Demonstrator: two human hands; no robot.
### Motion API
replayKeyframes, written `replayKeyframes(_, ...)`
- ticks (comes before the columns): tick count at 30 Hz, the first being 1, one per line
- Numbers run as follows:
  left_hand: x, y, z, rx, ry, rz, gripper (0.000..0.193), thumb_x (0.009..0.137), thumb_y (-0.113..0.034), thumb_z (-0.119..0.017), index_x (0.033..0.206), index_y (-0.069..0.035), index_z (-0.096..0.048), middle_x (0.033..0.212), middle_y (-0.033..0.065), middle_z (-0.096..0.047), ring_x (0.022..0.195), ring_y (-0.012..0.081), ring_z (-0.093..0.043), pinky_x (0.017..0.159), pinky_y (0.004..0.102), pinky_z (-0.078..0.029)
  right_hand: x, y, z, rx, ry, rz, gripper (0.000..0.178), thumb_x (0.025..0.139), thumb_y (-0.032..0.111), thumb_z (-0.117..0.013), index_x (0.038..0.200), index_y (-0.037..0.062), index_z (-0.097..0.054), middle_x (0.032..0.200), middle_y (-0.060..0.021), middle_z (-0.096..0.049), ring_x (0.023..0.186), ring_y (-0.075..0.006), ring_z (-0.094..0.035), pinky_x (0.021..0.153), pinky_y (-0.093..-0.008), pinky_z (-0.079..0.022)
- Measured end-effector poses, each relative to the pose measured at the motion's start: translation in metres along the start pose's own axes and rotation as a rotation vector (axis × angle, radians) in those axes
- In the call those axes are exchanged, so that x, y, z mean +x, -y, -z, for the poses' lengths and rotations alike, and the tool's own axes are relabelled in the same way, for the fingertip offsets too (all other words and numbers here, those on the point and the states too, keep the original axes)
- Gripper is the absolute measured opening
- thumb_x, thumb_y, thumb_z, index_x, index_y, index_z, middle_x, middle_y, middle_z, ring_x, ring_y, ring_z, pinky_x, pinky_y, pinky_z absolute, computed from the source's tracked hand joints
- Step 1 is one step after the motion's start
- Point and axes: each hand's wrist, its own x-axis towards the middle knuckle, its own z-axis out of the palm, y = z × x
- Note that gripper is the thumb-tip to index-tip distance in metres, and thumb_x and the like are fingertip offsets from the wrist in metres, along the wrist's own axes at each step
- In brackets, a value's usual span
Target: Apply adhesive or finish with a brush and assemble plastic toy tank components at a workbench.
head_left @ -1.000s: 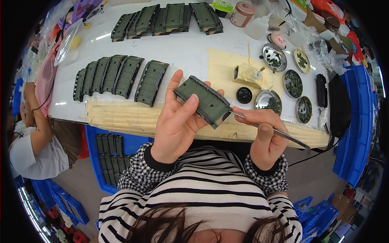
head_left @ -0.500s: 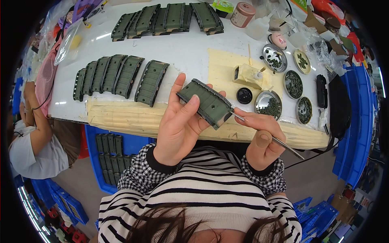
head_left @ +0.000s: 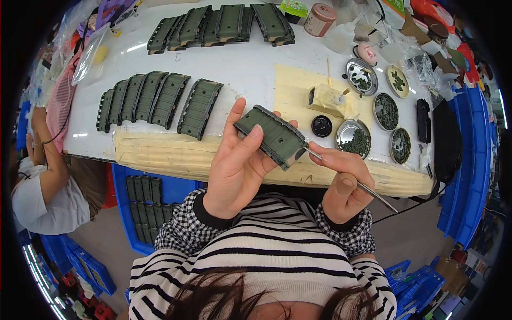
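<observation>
Steadiness counts here: the left hand (head_left: 233, 165) grasps a curved, ribbed, dark-green panel (head_left: 274, 137) above the near edge of the tabletop (head_left: 234, 64), thumb on its face; the right hand (head_left: 349, 178) pinches a slim silver metal tool (head_left: 381, 198), its tip best worked lightly at the panel's right corner.

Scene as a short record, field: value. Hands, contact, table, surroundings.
Left hand: left hand holds a green panel, thumb on its face
Right hand: right hand grips a thin metal tool
Contact: tool tip at the panel's right end; touching or just short, cannot tell
Table, left: row of similar panels; another row farther back
Table, right: five round dishes of small green pieces; black round dish; tape-covered block
Below, left: blue crate holding dark parts
Nearby: another person's arm
</observation>
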Motion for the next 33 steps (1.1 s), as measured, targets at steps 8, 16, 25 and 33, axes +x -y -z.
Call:
replayKeyframes(8, 0.0000, 0.0004, -0.0007, -0.020, -0.024, 0.002, 0.044, 0.101, -0.011, -0.039, 0.142, -0.015, -0.025, 0.136, 0.0207, -0.042, 0.131, 0.0393, -0.041, 0.102, 0.0481, -0.048, 0.0009, -0.0009, 0.0032, -0.076, 0.058, 0.069, 0.023, 0.097, 0.016, -0.052, 0.103, -0.0035, -0.064, 0.104, -0.0229, -0.068, 0.094, -0.0291, -0.069, 0.080, -0.0312, -0.054)
replayKeyframes(16, 0.0003, 0.0026, 0.0019, -0.057, -0.015, -0.005, 0.050, 0.100, -0.010, -0.043, 0.142, -0.019, -0.018, 0.131, 0.0163, -0.044, 0.127, 0.0364, -0.047, 0.098, 0.0462, -0.051, 0.0021, 0.0032, 0.0052, -0.113, 0.113, 0.040, 0.021, 0.097, 0.013, -0.052, 0.103, -0.0033, -0.063, 0.104, -0.0230, -0.068, 0.095, -0.0308, -0.068, 0.081, -0.0319, -0.054)
replayKeyframes(25, -0.0024, 0.0048, -0.0029, -0.159, -0.015, 0.005, 0.044, 0.101, -0.009, -0.041, 0.139, -0.021, -0.023, 0.132, 0.0162, -0.044, 0.129, 0.0370, -0.044, 0.101, 0.0478, -0.048, -0.0015, 0.0018, 0.0026, -0.132, 0.087, 0.123, 0.021, 0.098, 0.013, -0.048, 0.105, -0.0036, -0.060, 0.105, -0.0241, -0.066, 0.098, -0.0330, -0.067, 0.084, -0.0339, -0.054)
replayKeyframes(33, -0.0038, 0.0029, -0.0017, -0.192, 0.016, 0.004, 0.036, 0.100, -0.008, -0.041, 0.134, -0.017, -0.037, 0.138, 0.0202, -0.042, 0.133, 0.0385, -0.039, 0.107, 0.0491, -0.042, 0.0051, 0.0081, 0.0050, -0.125, 0.138, 0.156, 0.019, 0.097, 0.010, -0.049, 0.104, -0.0041, -0.059, 0.105, -0.0238, -0.065, 0.100, -0.0350, -0.066, 0.085, -0.0368, -0.054)
